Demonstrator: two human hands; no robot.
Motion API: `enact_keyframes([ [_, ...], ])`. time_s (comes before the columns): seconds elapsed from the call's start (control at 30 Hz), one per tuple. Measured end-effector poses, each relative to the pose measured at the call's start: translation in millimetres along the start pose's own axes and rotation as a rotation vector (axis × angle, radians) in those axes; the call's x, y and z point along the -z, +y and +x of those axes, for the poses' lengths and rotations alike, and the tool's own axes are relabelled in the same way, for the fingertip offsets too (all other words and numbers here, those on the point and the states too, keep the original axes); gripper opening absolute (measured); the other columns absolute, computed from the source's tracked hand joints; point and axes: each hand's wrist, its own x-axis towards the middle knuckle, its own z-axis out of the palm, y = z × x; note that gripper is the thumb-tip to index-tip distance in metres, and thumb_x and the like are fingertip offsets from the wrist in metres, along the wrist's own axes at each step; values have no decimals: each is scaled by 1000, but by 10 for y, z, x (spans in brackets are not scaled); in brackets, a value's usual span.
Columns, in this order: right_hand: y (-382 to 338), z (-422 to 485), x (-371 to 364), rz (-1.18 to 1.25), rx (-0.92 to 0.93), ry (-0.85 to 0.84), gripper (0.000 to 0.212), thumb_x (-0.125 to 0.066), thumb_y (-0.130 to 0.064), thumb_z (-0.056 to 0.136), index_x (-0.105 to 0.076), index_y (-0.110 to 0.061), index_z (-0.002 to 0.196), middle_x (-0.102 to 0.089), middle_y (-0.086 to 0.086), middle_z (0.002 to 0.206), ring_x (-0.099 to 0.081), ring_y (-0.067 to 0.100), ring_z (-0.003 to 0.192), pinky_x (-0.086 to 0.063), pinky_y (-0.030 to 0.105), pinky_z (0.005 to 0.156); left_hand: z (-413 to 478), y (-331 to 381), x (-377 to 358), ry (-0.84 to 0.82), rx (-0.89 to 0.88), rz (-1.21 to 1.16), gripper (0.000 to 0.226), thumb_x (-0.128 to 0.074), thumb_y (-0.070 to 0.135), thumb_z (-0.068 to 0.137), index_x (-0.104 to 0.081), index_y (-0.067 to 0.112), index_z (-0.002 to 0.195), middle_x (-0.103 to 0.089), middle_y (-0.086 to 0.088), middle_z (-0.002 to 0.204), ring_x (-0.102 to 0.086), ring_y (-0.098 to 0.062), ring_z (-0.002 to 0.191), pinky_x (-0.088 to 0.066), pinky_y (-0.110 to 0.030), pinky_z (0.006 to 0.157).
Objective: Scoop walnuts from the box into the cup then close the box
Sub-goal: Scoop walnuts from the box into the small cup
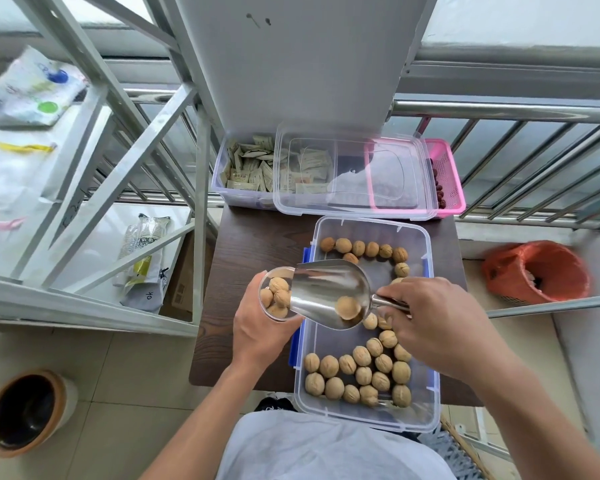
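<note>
On a small dark wood-grain table sits an open clear plastic box with blue side latches, its floor only partly covered: a row of tan whole walnuts runs along the far end and a larger cluster lies at the near end, with bare plastic between. The left hand is wrapped around a small clear plastic cup, holding it tipped over the box's left rim; several walnuts already lie inside the cup. The right hand grips the handle of a shiny metal scoop, whose mouth rests against the cup's opening, with one walnut down in the bowl of the scoop near the handle. Beyond the box, at the far edge of the table, the clear plastic lid lies across two other containers: a clear tub filled with small paper sachets on the left and a pink perforated basket on the right that holds dark red fruits along its right side. On the floor to the right stands a bin lined with an orange bag, and to the lower left a round brown-rimmed pot with a dark inside.
</note>
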Motion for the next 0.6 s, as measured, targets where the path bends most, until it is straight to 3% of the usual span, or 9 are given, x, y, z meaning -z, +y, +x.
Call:
enact_keyframes([
  [0.13, -33, -33, 12, 0, 21, 11, 18, -54, -40, 91, -67, -28, 92, -66, -10, 83, -58, 18, 81, -51, 37, 65, -23, 14, 5, 2, 7, -28, 92, -96, 36, 58, -54, 29, 139, -66, 15, 124, -64, -7, 117, -54, -35, 98],
  [0.37, 24, -60, 21, 4, 13, 44, 13, -56, -38, 88, -66, -30, 87, -65, -11, 78, -59, 18, 76, -52, 37, 63, 0, -33, -1, -3, 7, -32, 95, -97, 47, 60, -52, 28, 142, -64, 13, 130, -62, -9, 121, -53, -37, 102],
  [0.5, 80, -29, -48, 238, -142, 212, 12, -66, -32, 88, -75, -28, 94, -72, -6, 76, -63, 24, 72, -51, 38, 63, -16, 11, 14, 38, -55, -24, 99, -98, 40, 60, -51, 21, 145, -62, 10, 135, -60, -8, 125, -51, -33, 107],
  [0.6, 147, 34, -183, 428, -320, 310, 16, -65, -26, 93, -76, -19, 103, -69, -4, 73, -62, 23, 72, -47, 35, 65, -12, 102, 32, 81, -67, -73, 92, -100, 36, 60, -51, 35, 139, -62, 18, 131, -60, -4, 123, -51, -24, 103],
])
